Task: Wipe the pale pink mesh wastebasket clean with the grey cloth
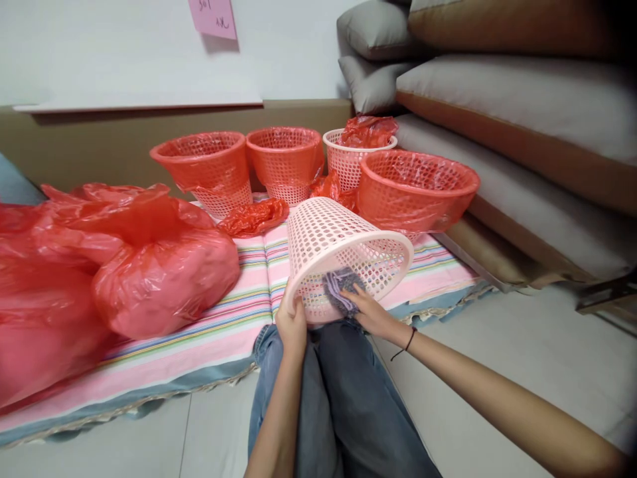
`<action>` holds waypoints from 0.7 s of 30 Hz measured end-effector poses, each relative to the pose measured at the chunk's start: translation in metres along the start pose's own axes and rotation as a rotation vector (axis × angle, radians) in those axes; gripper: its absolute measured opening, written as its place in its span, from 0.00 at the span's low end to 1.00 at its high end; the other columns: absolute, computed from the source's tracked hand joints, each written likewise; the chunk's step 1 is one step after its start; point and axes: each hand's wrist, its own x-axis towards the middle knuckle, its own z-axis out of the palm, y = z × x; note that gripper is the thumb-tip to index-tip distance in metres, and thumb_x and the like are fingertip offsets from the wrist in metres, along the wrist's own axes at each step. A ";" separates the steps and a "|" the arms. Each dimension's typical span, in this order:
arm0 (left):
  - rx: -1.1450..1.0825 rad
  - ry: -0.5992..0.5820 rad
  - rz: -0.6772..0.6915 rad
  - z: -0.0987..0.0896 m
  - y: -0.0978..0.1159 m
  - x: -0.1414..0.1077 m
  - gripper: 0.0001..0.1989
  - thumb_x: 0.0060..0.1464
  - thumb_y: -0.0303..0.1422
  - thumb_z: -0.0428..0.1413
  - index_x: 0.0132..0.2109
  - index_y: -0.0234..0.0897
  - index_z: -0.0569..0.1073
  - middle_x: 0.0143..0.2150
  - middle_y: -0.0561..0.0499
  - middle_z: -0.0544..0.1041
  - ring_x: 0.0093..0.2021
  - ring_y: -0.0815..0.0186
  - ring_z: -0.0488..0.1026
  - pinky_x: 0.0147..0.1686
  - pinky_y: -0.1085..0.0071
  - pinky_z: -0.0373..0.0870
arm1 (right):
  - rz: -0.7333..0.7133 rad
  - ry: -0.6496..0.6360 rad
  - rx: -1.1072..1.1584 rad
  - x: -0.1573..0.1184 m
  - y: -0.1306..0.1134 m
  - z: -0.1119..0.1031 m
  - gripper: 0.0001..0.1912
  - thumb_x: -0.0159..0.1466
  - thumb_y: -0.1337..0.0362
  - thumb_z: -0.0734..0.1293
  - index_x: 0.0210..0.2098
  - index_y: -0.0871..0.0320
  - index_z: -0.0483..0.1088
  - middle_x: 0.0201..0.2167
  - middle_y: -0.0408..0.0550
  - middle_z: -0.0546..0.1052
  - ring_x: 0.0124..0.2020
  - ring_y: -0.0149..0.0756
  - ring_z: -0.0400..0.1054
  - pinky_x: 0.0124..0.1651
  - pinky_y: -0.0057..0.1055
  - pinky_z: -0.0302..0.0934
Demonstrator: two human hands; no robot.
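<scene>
Pink-and-white striped cloth with a ruffled blue border spread on pale floor tiles; tipped pale pink perforated plastic basket at the cloth's near edge, over the jeans-clad knees, mouth toward the person; left hand closed on its rim; right hand gripping a grey-purple cloth rag inside the mouth; three red-bag-lined baskets and one pale basket holding crumpled red plastic along the far edge; bulging red plastic bags toward the left end; grey-and-brown cushions stacked beyond the right end; pink paper note on the white wall.
</scene>
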 end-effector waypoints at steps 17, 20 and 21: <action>-0.019 0.030 -0.048 -0.001 0.003 0.001 0.21 0.52 0.43 0.56 0.47 0.33 0.78 0.40 0.43 0.82 0.47 0.53 0.78 0.49 0.58 0.74 | 0.016 0.073 -0.275 -0.023 0.009 -0.048 0.36 0.52 0.79 0.60 0.61 0.67 0.67 0.63 0.64 0.68 0.70 0.60 0.50 0.70 0.63 0.39; -0.008 0.027 -0.033 -0.001 0.003 0.000 0.21 0.50 0.40 0.57 0.49 0.35 0.78 0.44 0.44 0.82 0.47 0.54 0.78 0.50 0.58 0.74 | 0.132 0.111 -0.069 -0.033 0.007 -0.018 0.37 0.50 0.79 0.61 0.61 0.69 0.67 0.63 0.65 0.68 0.71 0.61 0.46 0.71 0.64 0.33; -0.003 0.029 -0.032 -0.001 0.003 0.000 0.20 0.50 0.39 0.57 0.49 0.35 0.78 0.44 0.44 0.82 0.46 0.54 0.78 0.50 0.58 0.74 | 0.166 0.144 0.056 -0.033 0.005 -0.008 0.38 0.49 0.78 0.60 0.61 0.67 0.68 0.63 0.63 0.69 0.72 0.59 0.45 0.71 0.64 0.33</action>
